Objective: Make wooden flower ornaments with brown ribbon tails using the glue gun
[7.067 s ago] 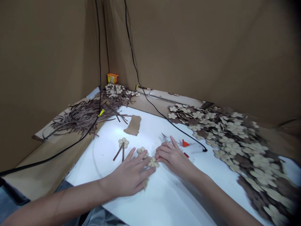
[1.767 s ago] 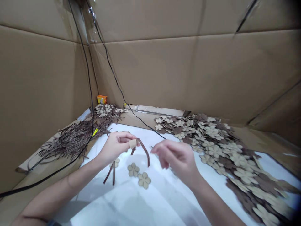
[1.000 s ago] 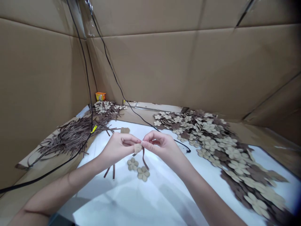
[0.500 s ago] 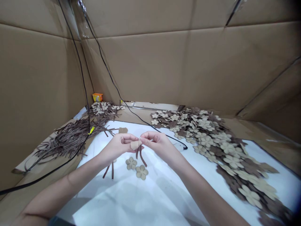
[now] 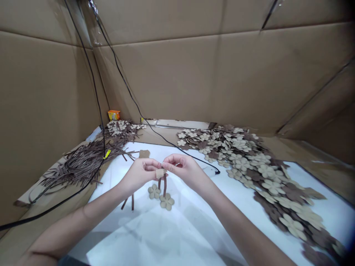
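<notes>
The left hand (image 5: 142, 173) and right hand (image 5: 181, 168) meet at their fingertips above the white board (image 5: 155, 236), pinched together on a brown strip (image 5: 165, 186) with two tails hanging down. Two beige flowers (image 5: 166, 202) lie on the board near the tails. A heap of dark strips (image 5: 83, 160) sits far left, and a flower pile (image 5: 267, 170) spreads along the right.

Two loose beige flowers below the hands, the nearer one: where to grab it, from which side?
The nearer flower lies flat on the white board, near petals uncovered; a brown strip overlaps its far rim in view. Probably pinch a near petal's edge, coming low from the person's side.
</notes>
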Tool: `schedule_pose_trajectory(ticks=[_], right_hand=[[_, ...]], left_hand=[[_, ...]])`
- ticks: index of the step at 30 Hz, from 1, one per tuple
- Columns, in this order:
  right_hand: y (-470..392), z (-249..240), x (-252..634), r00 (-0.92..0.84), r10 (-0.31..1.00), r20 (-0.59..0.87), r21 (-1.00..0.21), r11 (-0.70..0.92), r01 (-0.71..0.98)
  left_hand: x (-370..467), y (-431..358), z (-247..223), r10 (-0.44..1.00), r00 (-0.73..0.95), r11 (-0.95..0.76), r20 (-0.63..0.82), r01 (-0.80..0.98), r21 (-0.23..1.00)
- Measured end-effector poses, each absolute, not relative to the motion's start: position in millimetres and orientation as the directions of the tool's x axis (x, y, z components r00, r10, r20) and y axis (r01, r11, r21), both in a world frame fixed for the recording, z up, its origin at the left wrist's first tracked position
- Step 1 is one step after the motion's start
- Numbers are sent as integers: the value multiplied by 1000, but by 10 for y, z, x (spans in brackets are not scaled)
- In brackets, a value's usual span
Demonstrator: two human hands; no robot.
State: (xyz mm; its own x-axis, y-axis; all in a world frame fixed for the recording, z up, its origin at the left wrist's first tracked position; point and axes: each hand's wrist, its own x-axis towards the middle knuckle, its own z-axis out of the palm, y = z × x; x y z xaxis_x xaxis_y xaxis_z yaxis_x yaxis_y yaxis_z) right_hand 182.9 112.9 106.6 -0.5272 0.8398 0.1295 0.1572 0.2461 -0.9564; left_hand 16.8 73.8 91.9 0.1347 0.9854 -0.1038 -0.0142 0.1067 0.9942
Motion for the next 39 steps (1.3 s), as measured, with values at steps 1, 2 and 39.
schedule_pose_trajectory(ticks=[1, 2, 39], right_hand=[[1130, 1076, 1843, -530, 838, 130, -950, 259, 177], [1129, 1088, 1858, -533, 837, 126, -942, 269, 200], [1188, 925, 1811, -500, 853, 149, -976, 207, 62]], left_hand=[[168, 737, 913, 986, 134, 102, -100, -12, 995], [167, 736, 909, 986, 135, 99, -97, -8, 995], [173, 678, 1015, 952, 302, 33, -52, 69, 997]])
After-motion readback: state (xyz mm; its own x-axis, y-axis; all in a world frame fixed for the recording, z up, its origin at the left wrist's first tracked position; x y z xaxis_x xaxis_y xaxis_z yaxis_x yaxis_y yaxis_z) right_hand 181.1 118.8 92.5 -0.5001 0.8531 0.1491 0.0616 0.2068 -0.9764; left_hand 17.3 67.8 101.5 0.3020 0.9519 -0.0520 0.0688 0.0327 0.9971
